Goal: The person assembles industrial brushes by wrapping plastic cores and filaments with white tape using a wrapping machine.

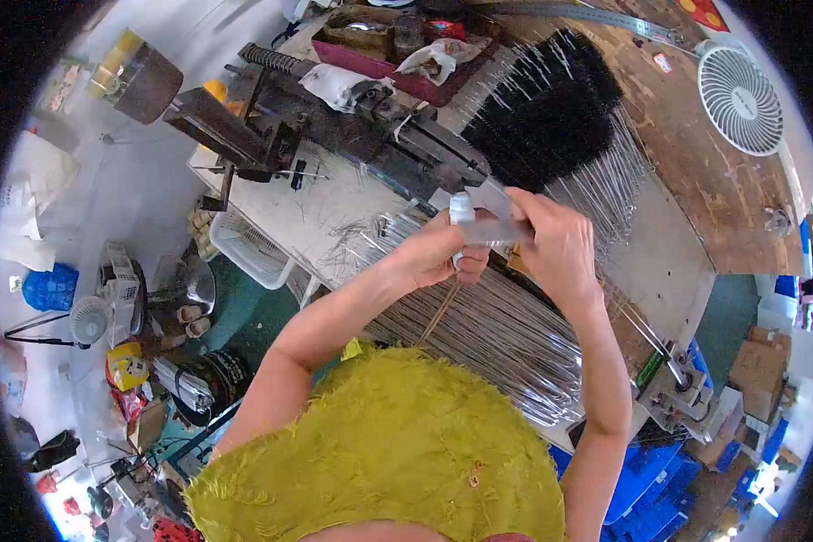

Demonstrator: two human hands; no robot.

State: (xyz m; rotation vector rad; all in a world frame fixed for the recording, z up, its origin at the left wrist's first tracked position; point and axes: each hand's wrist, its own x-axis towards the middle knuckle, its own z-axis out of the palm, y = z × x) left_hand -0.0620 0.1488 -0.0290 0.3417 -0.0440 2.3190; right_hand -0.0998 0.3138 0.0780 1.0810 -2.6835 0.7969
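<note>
In the head view, we saw the bare right hand (558, 242) pinching a smooth grey flat piece (495, 232), somewhat blurred, between thumb and fingers. This piece was between the two hands, over a long heap of thin silvery metal rods (506, 352) on the pale worktable (667, 237). The bare left hand (429, 251) was curled at its other end; whether it gripped this piece, or only the thin brown rods (439, 316) below it, we could not tell. We judged that, if the right pinch loosened, the piece could slip down among the silvery rods. The brown rods could catch there also, because they crossed over the heap. A wide swing of the right hand might disturb the black bristly brushes with silvery wire stems (551, 108), which lay near it.
</note>
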